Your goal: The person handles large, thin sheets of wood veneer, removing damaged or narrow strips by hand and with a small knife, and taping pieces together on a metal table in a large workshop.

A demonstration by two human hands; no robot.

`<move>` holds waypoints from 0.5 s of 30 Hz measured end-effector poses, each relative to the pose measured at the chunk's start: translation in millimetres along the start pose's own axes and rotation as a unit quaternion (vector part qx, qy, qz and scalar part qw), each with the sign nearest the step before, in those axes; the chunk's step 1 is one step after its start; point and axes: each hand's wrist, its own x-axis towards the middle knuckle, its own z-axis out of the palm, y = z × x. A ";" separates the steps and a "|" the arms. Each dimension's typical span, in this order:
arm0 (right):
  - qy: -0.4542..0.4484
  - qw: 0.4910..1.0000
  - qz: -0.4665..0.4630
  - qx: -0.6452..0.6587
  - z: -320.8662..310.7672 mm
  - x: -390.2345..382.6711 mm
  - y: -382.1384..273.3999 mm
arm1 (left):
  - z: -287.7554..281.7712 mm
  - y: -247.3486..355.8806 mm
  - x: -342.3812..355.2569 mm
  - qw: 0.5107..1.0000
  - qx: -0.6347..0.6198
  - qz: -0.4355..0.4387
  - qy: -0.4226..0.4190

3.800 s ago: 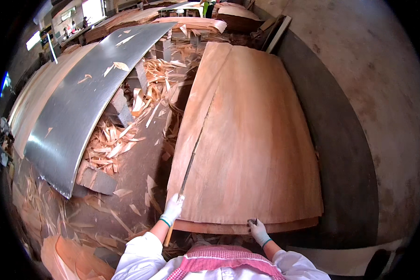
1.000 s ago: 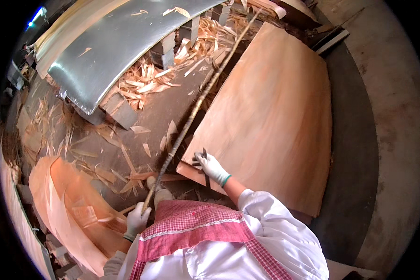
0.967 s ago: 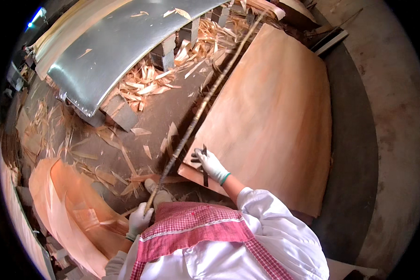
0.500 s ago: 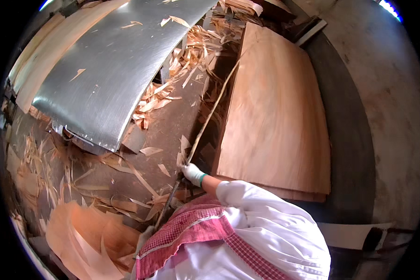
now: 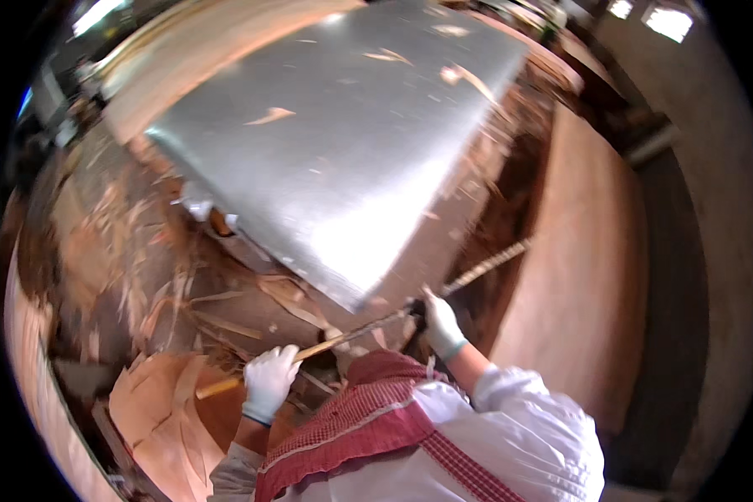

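Observation:
A long thin wooden stick (image 5: pixel 353 334) slants across in front of my body, rising to the right. Both my hands wear white gloves. My left hand (image 5: pixel 270 383) is closed round its lower part, and a short yellowish end pokes out on the left. Farther along, my right hand (image 5: pixel 443 323) grips the stick beside a dark section. Past that hand, the pale far part reaches the edge of the stacked wood sheets (image 5: pixel 590 259) on the right. Blur hides how the fingers sit.
A shiny metal-topped table (image 5: pixel 335 167) with loose wood shavings stands ahead, its near corner close to the stick. Pale wood sheets (image 5: pixel 201 63) lie along its far left side. Curled veneer pieces (image 5: pixel 146 402) are heaped at lower left, and scraps litter the floor.
My left hand has risen into clear sight with the stick's near end. The stick has swung from steep to flatter, and my right hand is farther right. The view has shifted left.

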 end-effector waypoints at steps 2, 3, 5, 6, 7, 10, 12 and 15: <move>0.003 0.996 -0.054 0.070 70.8 -1.8 -38.9 | -44.1 -36.6 31.1 0.999 0.029 -0.031 0.022; 0.014 0.992 -0.086 0.095 109.7 0.0 -55.8 | -61.5 -58.2 42.7 0.998 0.040 -0.038 0.040; -0.013 0.991 -0.115 0.063 163.3 18.9 -80.1 | -77.9 -99.3 57.7 0.996 0.049 -0.048 0.060; -0.038 0.992 -0.106 0.058 191.6 33.3 -84.9 | -84.0 -125.6 62.2 0.995 0.027 -0.057 0.074; -0.061 0.992 -0.097 0.054 222.3 47.6 -87.1 | -90.1 -153.1 65.6 0.994 0.005 -0.064 0.088; -0.104 0.985 -0.132 -0.029 313.8 92.8 -81.3 | -80.9 -237.2 39.6 0.982 -0.050 -0.175 0.041; -0.129 0.984 -0.112 -0.057 378.9 133.9 -68.1 | -74.9 -289.2 16.0 0.978 -0.090 -0.180 0.057; -0.135 0.983 -0.103 -0.074 478.1 158.9 -51.6 | -77.1 -357.8 4.2 0.966 -0.136 -0.211 0.056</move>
